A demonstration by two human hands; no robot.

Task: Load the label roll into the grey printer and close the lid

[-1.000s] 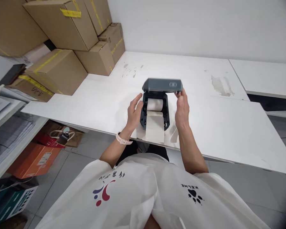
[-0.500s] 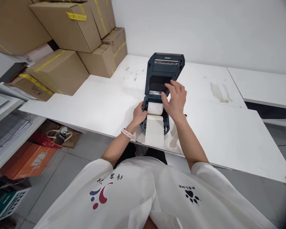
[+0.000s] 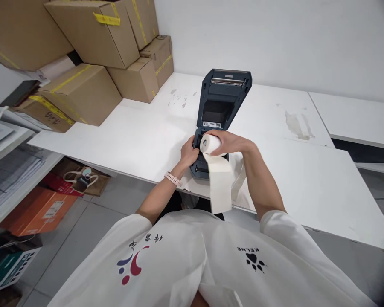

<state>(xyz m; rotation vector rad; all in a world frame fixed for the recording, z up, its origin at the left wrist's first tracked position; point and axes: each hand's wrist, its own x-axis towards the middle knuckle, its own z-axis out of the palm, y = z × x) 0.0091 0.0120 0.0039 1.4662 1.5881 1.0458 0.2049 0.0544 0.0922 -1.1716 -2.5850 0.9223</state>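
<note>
A dark label printer [image 3: 224,90] stands near the table's front edge, its lid tilted up and back. My left hand [image 3: 188,152] grips the left side of its base, thumb over the inner edge. A white label roll [image 3: 208,144] is in my right hand [image 3: 228,142], fingers wrapped round it from above. The roll is tilted above the base, one end with its core facing left. From it a strip of blank label paper [image 3: 220,184] hangs down past the table's edge. The right part of the base is hidden behind the roll and the strip.
Cardboard boxes [image 3: 83,89] with yellow tape are stacked at the back left of the white table [image 3: 141,140]. A loose pale strip [image 3: 239,181] lies right of the printer. Below on the left stand an orange box [image 3: 40,211] and a shelf [image 3: 22,187].
My right hand has come down from beside the lid and taken hold of the label roll, lifting and tilting it from the printer. The paper strip has swung right. My left hand stays on the printer.
</note>
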